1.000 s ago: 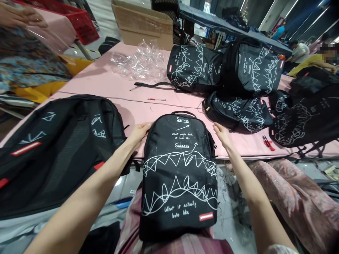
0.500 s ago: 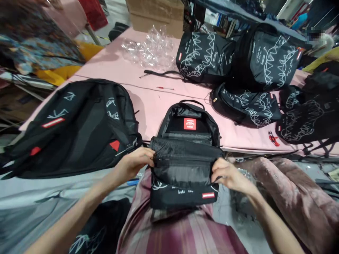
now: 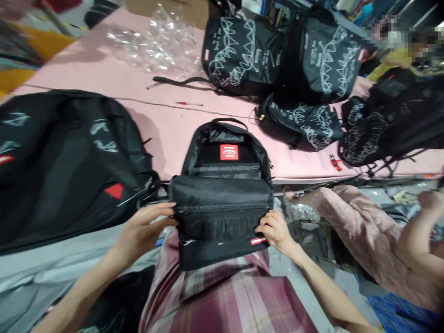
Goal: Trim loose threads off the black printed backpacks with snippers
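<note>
Far left of the frame: black backpack (image 3: pixel 72 166), straps uppermost. Left of centre: left hand (image 3: pixel 145 229), fingers bent and part-spread, tips at the left edge of the folded-down front panel (image 3: pixel 222 224); whether they grip it, I cannot tell. Upper left: crumpled clear plastic (image 3: pixel 156 48) on the pink table (image 3: pixel 166 134); red pen (image 3: pixel 189 103) below it. Centre: open backpack (image 3: pixel 222 182), lower part over the lap, red label (image 3: pixel 229 152) visible inside. Right of centre: right hand (image 3: pixel 275 231), fingers closed in a pinch on the panel's right edge. Further right: small patterned bag (image 3: pixel 301 125), then red-handled snips (image 3: pixel 335 163). Right edge: a co-worker's bent arm (image 3: pixel 416 236).
</note>
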A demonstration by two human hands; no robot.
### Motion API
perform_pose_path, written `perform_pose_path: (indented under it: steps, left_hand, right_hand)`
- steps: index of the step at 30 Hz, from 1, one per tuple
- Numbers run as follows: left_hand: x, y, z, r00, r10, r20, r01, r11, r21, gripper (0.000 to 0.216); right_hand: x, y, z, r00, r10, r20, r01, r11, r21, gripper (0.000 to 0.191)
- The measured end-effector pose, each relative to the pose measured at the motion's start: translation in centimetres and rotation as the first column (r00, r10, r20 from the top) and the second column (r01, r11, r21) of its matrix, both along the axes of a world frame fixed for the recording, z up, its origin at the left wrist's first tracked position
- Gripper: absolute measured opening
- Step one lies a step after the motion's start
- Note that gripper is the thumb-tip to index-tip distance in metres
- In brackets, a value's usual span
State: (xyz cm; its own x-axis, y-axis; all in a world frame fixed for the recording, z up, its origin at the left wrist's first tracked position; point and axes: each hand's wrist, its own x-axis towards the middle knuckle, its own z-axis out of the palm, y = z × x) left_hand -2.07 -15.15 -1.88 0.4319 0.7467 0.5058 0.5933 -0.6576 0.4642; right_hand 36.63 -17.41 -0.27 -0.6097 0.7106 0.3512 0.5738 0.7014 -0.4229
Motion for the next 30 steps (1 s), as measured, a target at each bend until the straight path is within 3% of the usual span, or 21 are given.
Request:
perform_pose_path:
  steps: [3, 5, 6, 8, 11, 13, 15, 18, 19, 20, 23, 26, 30]
  left_hand:
    - [0.9, 2.8, 3.0, 0.981, 0.169, 0.091, -0.156, 0.978, -0.134, 0.023]
    - [2.7, 6.2, 4.9, 0.954, 0.291, 0.075, -0.269, 0.938, -0.219, 0.024]
    - [3.8, 8.2, 5.4, 0.956, 0.287, 0.065, -0.261, 0.927, -0.268, 0.026]
    - [6.5, 12.3, 5.2, 0.984, 0.178, -0.016, -0.168, 0.887, -0.429, 0.033]
    - [10.1, 16.2, 2.7, 0.981, -0.059, -0.182, -0.073, 0.762, -0.643, 0.042]
    - [11.7, 16.0, 0.9, 0.958, -0.188, -0.219, -0.020, 0.713, -0.701, 0.039]
    - [12.3, 14.3, 0.0, 0.926, -0.260, -0.275, -0.015, 0.700, -0.714, 0.038]
    - [12.5, 11.2, 0.0, 0.837, -0.325, -0.440, -0.074, 0.730, -0.679, 0.042]
    - [12.6, 10.5, 0.1, 0.804, -0.340, -0.488, -0.087, 0.744, -0.662, 0.044]
    - [12.6, 10.1, 0.1, 0.780, -0.344, -0.522, -0.094, 0.761, -0.642, 0.045]
    - [12.7, 9.8, -0.1, 0.770, -0.332, -0.545, -0.084, 0.794, -0.602, 0.046]
    - [12.4, 10.0, -0.5, 0.828, -0.336, -0.449, -0.018, 0.785, -0.620, 0.042]
    - [11.5, 9.4, -0.7, 0.888, -0.315, -0.335, 0.037, 0.774, -0.632, 0.037]
  right_hand:
    - [-0.2, -0.1, -0.4, 0.994, -0.011, -0.108, 0.006, 0.999, -0.045, 0.027]
    - [-0.3, -0.2, -0.7, 0.988, -0.030, -0.149, 0.020, 0.998, -0.066, 0.028]
    - [-0.4, -0.2, -0.8, 0.986, -0.042, -0.162, 0.030, 0.996, -0.078, 0.029]
    - [-0.5, -0.5, -1.0, 0.981, -0.069, -0.180, 0.050, 0.993, -0.108, 0.033]
    - [-0.4, -1.2, -1.3, 0.978, -0.080, -0.192, 0.055, 0.990, -0.133, 0.034]
    - [0.1, -1.6, -1.0, 0.986, -0.049, -0.162, 0.020, 0.984, -0.176, 0.030]
    - [0.8, -1.4, 0.0, 0.993, 0.028, -0.116, -0.064, 0.946, -0.317, 0.025]
    - [2.1, 0.8, 2.8, 0.977, 0.132, -0.165, -0.206, 0.776, -0.596, 0.027]
    - [2.4, 2.2, 3.7, 0.977, 0.102, -0.186, -0.200, 0.735, -0.647, 0.027]
    - [2.4, 3.8, 4.4, 0.982, 0.038, -0.184, -0.153, 0.730, -0.666, 0.027]
    - [1.0, 9.8, 4.7, 0.987, -0.150, -0.056, 0.100, 0.851, -0.516, 0.020]
    - [-2.6, 15.5, 2.7, 0.980, -0.093, 0.178, 0.140, 0.952, -0.272, 0.023]
    - [-7.1, 19.3, 0.3, 0.823, -0.053, 0.565, 0.158, 0.978, -0.139, 0.028]
